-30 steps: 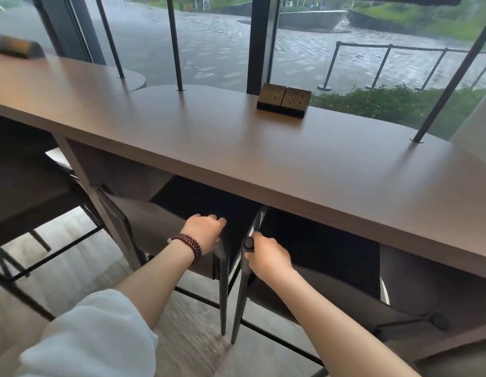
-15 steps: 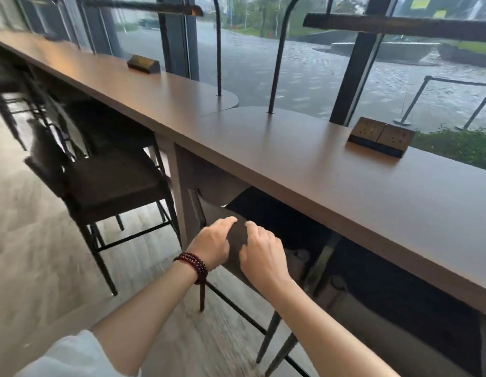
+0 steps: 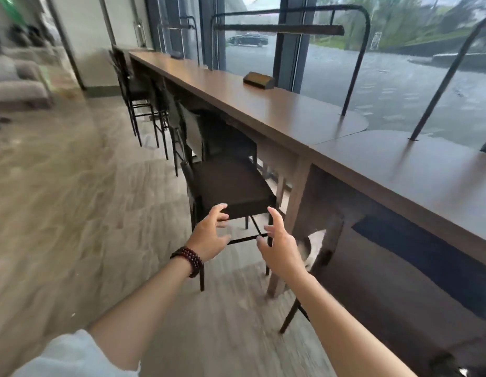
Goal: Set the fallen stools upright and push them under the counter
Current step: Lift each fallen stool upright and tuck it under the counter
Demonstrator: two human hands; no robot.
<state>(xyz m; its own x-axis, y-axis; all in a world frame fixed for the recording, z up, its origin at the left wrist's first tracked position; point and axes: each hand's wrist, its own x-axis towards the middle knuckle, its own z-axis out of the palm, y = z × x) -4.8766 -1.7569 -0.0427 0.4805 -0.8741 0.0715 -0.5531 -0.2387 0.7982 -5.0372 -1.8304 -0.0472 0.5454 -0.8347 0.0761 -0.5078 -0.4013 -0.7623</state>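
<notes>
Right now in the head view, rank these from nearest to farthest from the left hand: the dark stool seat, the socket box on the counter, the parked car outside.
1. Stool seat: directly ahead of the left hand, fingertips at its front edge.
2. Socket box: farther along the counter, to the right.
3. Parked car: outside, beyond the window.

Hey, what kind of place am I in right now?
Probably a cafe, lounge or shared workspace. A long wooden counter runs along big windows, a row of dark bar stools stands beside it, and a socket box sits on top.
</notes>
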